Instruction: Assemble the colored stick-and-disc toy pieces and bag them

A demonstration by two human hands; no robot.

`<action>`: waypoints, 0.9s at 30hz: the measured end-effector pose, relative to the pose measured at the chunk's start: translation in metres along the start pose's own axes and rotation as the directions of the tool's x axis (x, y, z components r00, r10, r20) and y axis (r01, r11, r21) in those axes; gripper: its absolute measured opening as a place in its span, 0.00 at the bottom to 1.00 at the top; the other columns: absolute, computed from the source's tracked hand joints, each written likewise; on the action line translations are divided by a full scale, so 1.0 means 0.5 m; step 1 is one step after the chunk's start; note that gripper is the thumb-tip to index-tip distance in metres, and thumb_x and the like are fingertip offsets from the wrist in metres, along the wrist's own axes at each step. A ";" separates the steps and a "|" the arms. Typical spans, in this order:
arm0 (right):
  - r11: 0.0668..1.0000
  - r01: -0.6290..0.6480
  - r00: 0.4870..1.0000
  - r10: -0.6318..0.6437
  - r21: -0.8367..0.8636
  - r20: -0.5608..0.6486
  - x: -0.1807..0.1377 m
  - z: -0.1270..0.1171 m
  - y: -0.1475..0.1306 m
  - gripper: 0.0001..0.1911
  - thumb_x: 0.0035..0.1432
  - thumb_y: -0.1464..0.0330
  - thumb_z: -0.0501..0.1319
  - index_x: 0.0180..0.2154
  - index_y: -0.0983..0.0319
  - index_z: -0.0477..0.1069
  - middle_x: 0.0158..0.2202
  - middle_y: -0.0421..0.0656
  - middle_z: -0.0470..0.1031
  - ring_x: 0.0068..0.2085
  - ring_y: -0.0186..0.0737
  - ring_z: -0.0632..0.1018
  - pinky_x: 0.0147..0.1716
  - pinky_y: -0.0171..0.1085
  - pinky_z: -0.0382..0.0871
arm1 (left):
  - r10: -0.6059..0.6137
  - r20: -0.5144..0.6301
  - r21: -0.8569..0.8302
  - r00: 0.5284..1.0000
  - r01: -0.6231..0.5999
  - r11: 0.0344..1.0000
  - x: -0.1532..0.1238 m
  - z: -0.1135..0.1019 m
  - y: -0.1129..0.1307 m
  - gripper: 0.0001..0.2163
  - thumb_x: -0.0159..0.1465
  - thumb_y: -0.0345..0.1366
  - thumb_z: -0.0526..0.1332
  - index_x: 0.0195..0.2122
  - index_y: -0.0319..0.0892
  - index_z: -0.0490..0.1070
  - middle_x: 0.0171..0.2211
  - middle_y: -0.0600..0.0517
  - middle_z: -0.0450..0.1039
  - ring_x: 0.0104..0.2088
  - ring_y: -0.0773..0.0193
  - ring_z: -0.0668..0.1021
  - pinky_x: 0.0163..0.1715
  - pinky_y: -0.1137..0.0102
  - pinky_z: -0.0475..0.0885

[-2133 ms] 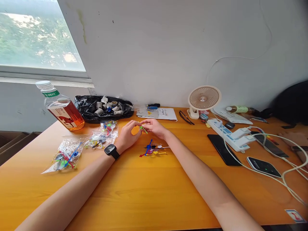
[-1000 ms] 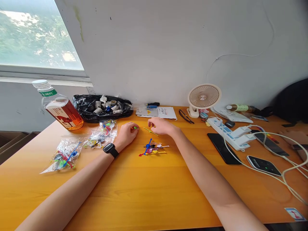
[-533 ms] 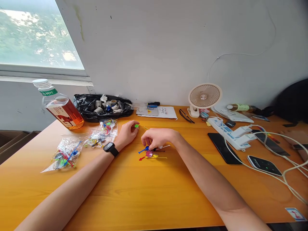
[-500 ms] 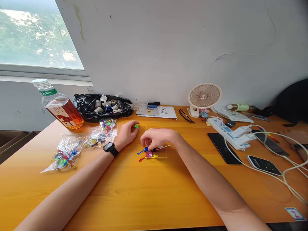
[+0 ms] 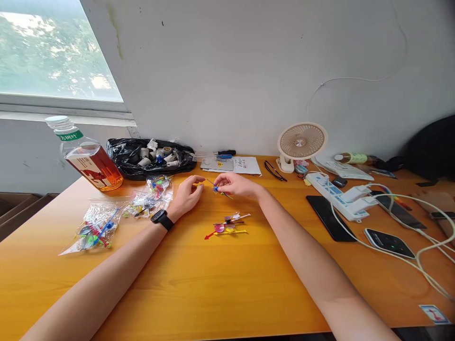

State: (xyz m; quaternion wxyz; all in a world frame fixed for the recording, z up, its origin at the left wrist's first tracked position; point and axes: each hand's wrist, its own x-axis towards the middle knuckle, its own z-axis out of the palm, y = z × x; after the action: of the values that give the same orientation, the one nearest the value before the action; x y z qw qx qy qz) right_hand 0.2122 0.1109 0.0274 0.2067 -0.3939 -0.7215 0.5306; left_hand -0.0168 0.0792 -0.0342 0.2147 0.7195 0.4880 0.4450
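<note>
The right hand (image 5: 234,183) pinches a blue plastic arrow (image 5: 215,188) just beside the left hand (image 5: 187,194), whose grip I cannot tell; more arrows (image 5: 219,228) lie on the bench (image 5: 213,284), nearer than the right hand.

A blue plastic arrow piece (image 5: 215,188), slim-shafted with a rounded hub, is pinched in the right hand (image 5: 221,186), slanting, its narrow tip toward the far left corner of the surface. A yellow-green sliver (image 5: 222,193) shows by it, mostly hidden. Nearer the front edge, a red arrow (image 5: 209,235) with a pink disc (image 5: 219,228), a yellow piece (image 5: 236,231), a black one (image 5: 227,220) and a white one (image 5: 236,216) lie flat, loosely clustered
</note>
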 end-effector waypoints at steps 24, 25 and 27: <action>0.991 0.065 0.998 -0.062 0.121 -0.028 0.025 0.050 0.026 0.08 0.54 0.71 0.62 0.35 0.59 0.63 0.22 0.31 0.69 0.22 0.30 0.67 0.23 0.30 0.57 | 0.275 0.111 0.184 0.955 -0.291 0.939 -0.018 -0.008 0.062 0.05 0.68 0.37 0.65 0.43 0.45 0.76 0.42 0.50 0.81 0.43 0.58 0.80 0.47 0.64 0.75; 0.994 0.062 0.998 -0.061 0.087 -0.020 0.024 0.050 0.026 0.08 0.54 0.70 0.61 0.36 0.60 0.64 0.22 0.31 0.69 0.22 0.30 0.65 0.23 0.31 0.55 | 0.266 0.106 0.193 0.958 -0.282 0.940 -0.019 -0.007 0.061 0.04 0.68 0.37 0.65 0.41 0.45 0.76 0.41 0.50 0.81 0.43 0.58 0.80 0.46 0.64 0.75; 0.998 0.059 0.998 -0.059 0.022 0.000 0.022 0.047 0.024 0.08 0.54 0.70 0.61 0.37 0.60 0.65 0.22 0.30 0.67 0.23 0.30 0.62 0.23 0.31 0.54 | 0.252 0.097 0.209 0.963 -0.267 0.941 -0.020 -0.006 0.059 0.03 0.67 0.37 0.66 0.39 0.45 0.76 0.40 0.50 0.81 0.42 0.58 0.80 0.45 0.65 0.75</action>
State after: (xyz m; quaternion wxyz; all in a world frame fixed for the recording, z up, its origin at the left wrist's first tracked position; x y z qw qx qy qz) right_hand 0.1930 0.1068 0.0065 0.2265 -0.3700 -0.7269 0.5323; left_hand -0.0053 0.0574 -0.0151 0.0898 0.8118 0.4276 0.3874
